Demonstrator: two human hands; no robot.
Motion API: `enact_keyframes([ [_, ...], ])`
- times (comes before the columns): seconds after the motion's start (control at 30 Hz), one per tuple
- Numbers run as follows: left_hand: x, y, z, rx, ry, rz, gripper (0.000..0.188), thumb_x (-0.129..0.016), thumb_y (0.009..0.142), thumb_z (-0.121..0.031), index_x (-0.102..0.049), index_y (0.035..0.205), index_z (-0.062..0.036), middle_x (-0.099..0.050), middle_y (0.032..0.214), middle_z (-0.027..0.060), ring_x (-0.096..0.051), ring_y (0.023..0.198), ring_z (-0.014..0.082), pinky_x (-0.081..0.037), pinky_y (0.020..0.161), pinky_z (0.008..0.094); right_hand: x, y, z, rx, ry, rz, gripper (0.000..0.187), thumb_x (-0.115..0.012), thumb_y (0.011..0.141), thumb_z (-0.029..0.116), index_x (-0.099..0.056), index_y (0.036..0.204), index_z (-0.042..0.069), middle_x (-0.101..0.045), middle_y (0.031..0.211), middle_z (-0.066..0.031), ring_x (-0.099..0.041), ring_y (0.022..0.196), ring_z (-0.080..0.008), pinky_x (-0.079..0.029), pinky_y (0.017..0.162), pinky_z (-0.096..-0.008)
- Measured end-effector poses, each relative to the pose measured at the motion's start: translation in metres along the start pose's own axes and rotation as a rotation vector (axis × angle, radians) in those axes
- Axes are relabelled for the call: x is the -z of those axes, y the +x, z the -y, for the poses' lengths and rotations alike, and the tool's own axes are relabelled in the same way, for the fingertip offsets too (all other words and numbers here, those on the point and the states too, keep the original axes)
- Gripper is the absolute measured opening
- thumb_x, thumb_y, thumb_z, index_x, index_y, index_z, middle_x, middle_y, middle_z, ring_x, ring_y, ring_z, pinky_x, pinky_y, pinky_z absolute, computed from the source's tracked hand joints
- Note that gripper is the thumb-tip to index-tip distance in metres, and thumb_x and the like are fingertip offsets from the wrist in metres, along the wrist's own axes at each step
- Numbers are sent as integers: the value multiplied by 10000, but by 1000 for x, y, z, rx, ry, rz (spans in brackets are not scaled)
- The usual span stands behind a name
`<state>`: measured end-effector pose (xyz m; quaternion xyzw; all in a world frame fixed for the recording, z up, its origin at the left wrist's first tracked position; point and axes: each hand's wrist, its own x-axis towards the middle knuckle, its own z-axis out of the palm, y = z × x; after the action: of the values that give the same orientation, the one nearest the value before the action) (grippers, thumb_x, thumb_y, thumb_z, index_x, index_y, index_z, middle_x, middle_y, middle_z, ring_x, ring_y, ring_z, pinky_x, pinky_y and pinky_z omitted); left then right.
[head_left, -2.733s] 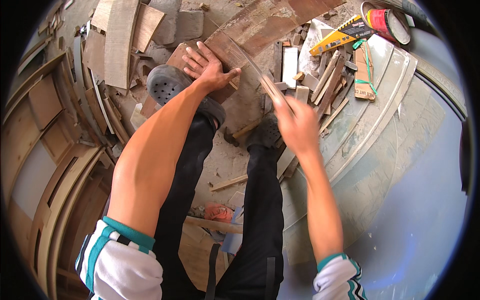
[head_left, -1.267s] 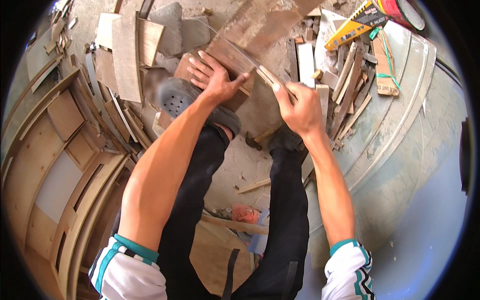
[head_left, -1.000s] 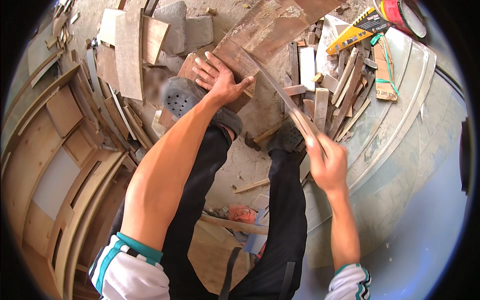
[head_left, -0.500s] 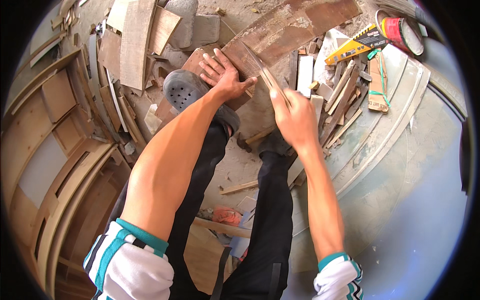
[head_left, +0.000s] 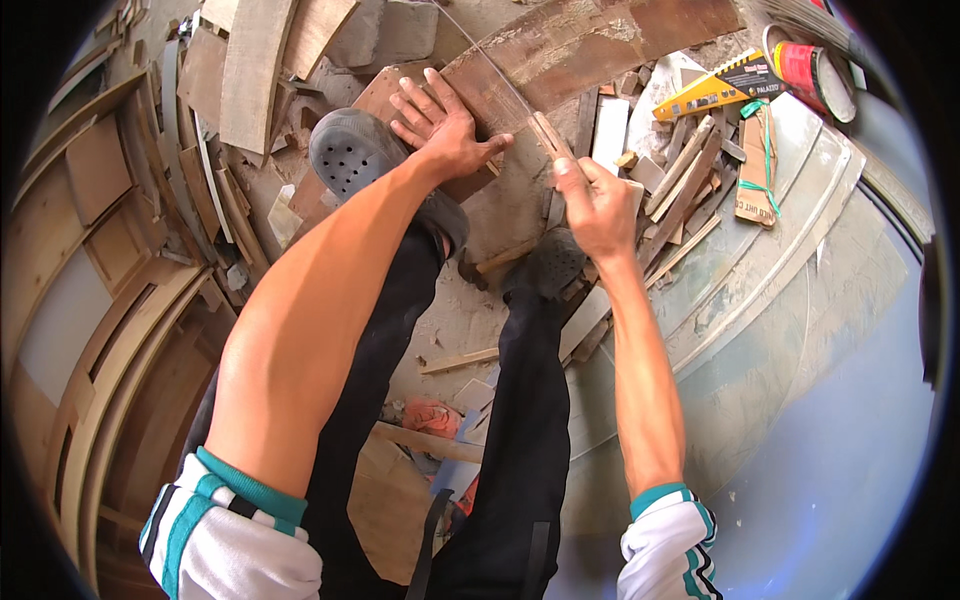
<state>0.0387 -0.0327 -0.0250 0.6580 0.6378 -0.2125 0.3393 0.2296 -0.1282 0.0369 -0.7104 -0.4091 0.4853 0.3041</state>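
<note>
My left hand (head_left: 440,125) lies flat, fingers spread, on a brown wooden board (head_left: 560,50) that rests on the floor. My right hand (head_left: 592,205) is closed around the wooden handle of a hand saw (head_left: 505,85), whose thin blade runs up and left across the board just beside my left thumb. My left foot in a dark perforated shoe (head_left: 355,155) stands on a piece of the board to the left of the hand. My right shoe (head_left: 548,262) sits below the saw hand.
Curved plywood pieces and wooden frames (head_left: 110,300) crowd the left side. Short offcut strips (head_left: 680,190) lie to the right of the saw, with a yellow box (head_left: 715,85) and a red tin (head_left: 805,70) beyond. A pale curved panel (head_left: 780,330) fills the right.
My right hand has moved the saw back and forth along the cut: drawn down and right one second ago, pushed up toward the board since. My left hand stays pressed on the board.
</note>
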Motion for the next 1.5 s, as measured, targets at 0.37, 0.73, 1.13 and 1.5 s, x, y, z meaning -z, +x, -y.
enact_keyframes([
  [0.37, -3, -1, -3, -29, -24, 0, 1488, -751, 719, -698, 277, 1460, 81, 275, 1465, 472, 273, 1350, 651, 44, 1048, 774, -5, -1, 74, -133, -163, -14, 445, -573, 972, 372, -569, 728, 0, -588, 643, -240, -600, 632, -443, -458, 598, -477],
  [0.73, 32, -18, -3, -70, -215, 14, 1267, -736, 781, -605, 52, 1537, 39, 109, 1559, 383, 130, 1447, 551, -38, 1163, 638, 0, 50, 83, -334, -398, 161, 548, -511, 953, 477, -723, 806, -6, -676, 717, -199, -662, 747, -363, -484, 729, -455],
  [1.13, 17, -127, 193, 142, -253, -746, 496, -635, 930, -389, -570, 1264, -29, -602, 1288, 181, -542, 1233, 343, -406, 1060, 445, -7, 44, 65, -325, -82, 143, 490, -538, 966, 395, -597, 679, 4, -501, 500, -35, -462, 397, -141, -357, 409, -312],
  [1.5, 16, -115, 354, 301, -91, -66, 932, -440, 809, -869, -695, 1024, 2, -697, 1034, 221, -656, 1037, 365, -495, 917, 475, -1, 29, 55, -280, 1, 91, 407, -529, 1013, 377, -551, 749, 68, -408, 514, 25, -353, 411, -82, -278, 402, -252],
])
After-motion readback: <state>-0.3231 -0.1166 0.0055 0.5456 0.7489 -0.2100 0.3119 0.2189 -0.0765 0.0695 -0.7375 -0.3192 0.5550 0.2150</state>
